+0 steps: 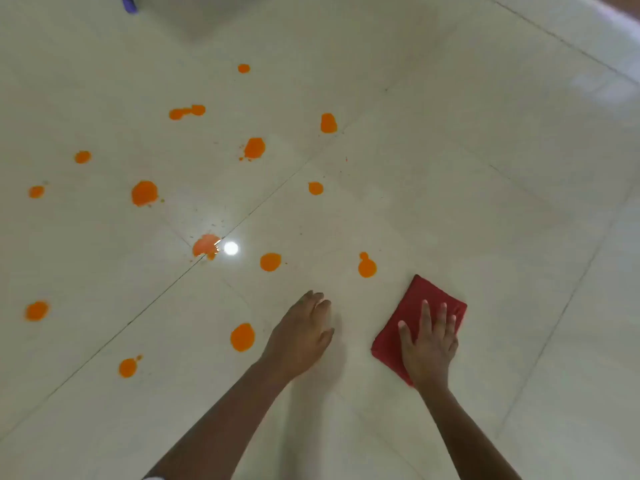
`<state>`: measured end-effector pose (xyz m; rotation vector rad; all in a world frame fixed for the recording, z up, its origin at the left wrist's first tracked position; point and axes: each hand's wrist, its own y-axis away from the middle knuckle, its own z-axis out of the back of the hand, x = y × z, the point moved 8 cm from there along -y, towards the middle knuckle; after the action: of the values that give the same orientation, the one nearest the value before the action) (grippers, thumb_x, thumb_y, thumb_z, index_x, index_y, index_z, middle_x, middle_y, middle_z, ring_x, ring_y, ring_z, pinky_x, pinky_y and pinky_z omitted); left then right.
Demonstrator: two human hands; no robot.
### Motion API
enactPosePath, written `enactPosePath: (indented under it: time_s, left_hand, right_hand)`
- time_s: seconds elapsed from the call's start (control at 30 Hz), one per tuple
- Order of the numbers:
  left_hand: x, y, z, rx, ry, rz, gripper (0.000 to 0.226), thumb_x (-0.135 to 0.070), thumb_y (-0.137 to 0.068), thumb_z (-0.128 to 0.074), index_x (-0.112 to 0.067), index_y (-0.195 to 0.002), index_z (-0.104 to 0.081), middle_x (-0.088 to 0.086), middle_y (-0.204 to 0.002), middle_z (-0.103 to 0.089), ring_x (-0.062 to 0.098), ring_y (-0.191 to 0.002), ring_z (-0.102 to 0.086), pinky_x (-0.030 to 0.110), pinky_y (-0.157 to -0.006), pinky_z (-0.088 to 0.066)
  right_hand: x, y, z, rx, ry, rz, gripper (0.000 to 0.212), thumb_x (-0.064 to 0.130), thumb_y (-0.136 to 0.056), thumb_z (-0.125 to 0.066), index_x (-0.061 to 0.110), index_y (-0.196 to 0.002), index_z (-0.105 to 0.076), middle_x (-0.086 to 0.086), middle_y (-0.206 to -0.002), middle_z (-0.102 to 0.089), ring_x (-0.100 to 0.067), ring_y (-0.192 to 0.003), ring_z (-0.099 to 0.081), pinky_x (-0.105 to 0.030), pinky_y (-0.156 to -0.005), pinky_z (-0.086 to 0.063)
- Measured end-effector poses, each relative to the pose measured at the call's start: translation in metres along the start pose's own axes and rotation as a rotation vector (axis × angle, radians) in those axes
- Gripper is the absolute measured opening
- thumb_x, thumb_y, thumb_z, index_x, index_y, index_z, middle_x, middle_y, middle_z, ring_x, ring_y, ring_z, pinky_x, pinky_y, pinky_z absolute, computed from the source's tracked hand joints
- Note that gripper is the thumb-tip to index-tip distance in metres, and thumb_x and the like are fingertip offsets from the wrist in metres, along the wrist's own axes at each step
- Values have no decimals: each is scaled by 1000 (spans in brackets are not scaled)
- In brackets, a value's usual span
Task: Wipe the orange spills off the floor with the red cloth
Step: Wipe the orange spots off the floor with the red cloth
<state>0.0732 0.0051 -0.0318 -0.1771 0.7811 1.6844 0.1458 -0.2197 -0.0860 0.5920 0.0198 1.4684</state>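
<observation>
**Head view: wiping barely begun, nearly all spills left**

Head view, looking down at pale tiled floor (485, 202). Red cloth (408, 327) folded into a rough rectangle, flat on the floor at lower right, under the right hand (429, 344). Right fingers (425, 317) spread wide and pressed flat on top of the cloth, a palm press, not a pinch. Left hand (304, 337) holds nothing, fingers loosely curled, resting on or just over bare floor beside the cloth; contact unclear.

Progress, as a judgement: early. About fifteen orange spills (144, 192) lie across the left and centre tiles, all looking unsmeared. Nearest spill (367, 266) sits just beyond the cloth's far corner, not touching. The tiles to the right show no orange.

Cloth long axis runs diagonally, near-left to far-right; one corner points up-frame toward the nearest spill.
</observation>
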Motion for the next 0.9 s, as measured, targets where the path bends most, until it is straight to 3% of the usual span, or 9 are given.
enactPosePath:
  time_s: [0.07, 0.23, 0.4, 0.47, 0.53, 0.63, 0.77, 0.83, 0.9]
  left_hand:
    - [7, -11, -17, -20, -103, -68, 62, -38, -92, -44, -9, -142, -23, 8, -153, -18, 22, -142, -9, 34, -114, -17]
    - [34, -44, -36, -52, -379, -140, 98, -73, -69, -35, -2, -137, -29, 17, -145, -36, 31, -135, -29, 47, -106, -30]
    - [51, -52, -41, -11, -417, -82, 118, -85, -58, -27, 0, -140, -23, 19, -148, -28, 28, -138, -16, 43, -107, -15]
    - [50, -56, -45, 6, -415, -83, 121, -86, -54, -27, 1, -138, -28, 19, -148, -29, 28, -137, -17, 42, -107, -13]
    - [51, -57, -44, 17, -422, -59, 126, -88, -49, -30, 1, -137, -30, 18, -148, -29, 27, -136, -17, 41, -108, -10]
    - [51, -62, -49, 43, -431, -49, 132, -88, -41, -42, 1, -138, -28, 18, -148, -29, 26, -136, -18, 41, -108, -10]
    - [49, -62, -49, 33, -440, -21, 135, -86, -35, -47, 0, -137, -29, 17, -147, -33, 26, -136, -19, 41, -109, -7]
    - [49, -60, -47, 36, -457, -11, 137, -87, -32, -52, -1, -137, -31, 15, -147, -33, 26, -137, -22, 40, -109, -3]
    - [50, -60, -46, 30, -485, 5, 137, -85, -30, -60, -1, -136, -37, 14, -146, -33, 26, -136, -27, 39, -109, -1]
  right_hand:
    - [-6, -1, -14, -65, 75, 41, 62, 47, -95, -39, 22, -148, -20, -14, -157, -7, -33, -144, 0, -52, -113, -5]
    - [14, 17, -35, -272, 183, 297, 61, 43, -83, -35, 25, -141, -33, -22, -147, -33, -41, -137, -19, -55, -107, -20]
    - [110, 1, -65, -189, 294, 671, 57, 50, -89, -35, 38, -144, -29, -13, -153, -24, -41, -141, -13, -53, -111, -16]
    - [132, -60, -51, -179, 334, 632, 57, 53, -88, -29, 40, -143, -29, -11, -154, -24, -40, -141, -13, -54, -112, -17]
    - [111, -112, -21, -208, 329, 433, 61, 56, -84, -20, 41, -143, -28, -9, -155, -21, -37, -143, -9, -54, -112, -13]
    - [55, -94, -2, -327, 244, 253, 60, 51, -85, -23, 36, -143, -31, -14, -152, -28, -39, -141, -16, -57, -109, -20]
    - [84, -6, -49, -232, 244, 506, 57, 45, -84, -39, 35, -140, -39, -13, -150, -31, -41, -138, -22, -56, -108, -21]
    - [136, -35, -55, -194, 257, 702, 55, 45, -85, -38, 39, -139, -38, -8, -151, -31, -39, -139, -22, -55, -110, -19]
    - [153, -93, -38, -169, 338, 680, 56, 47, -85, -30, 41, -139, -36, -6, -152, -30, -37, -140, -20, -56, -111, -19]
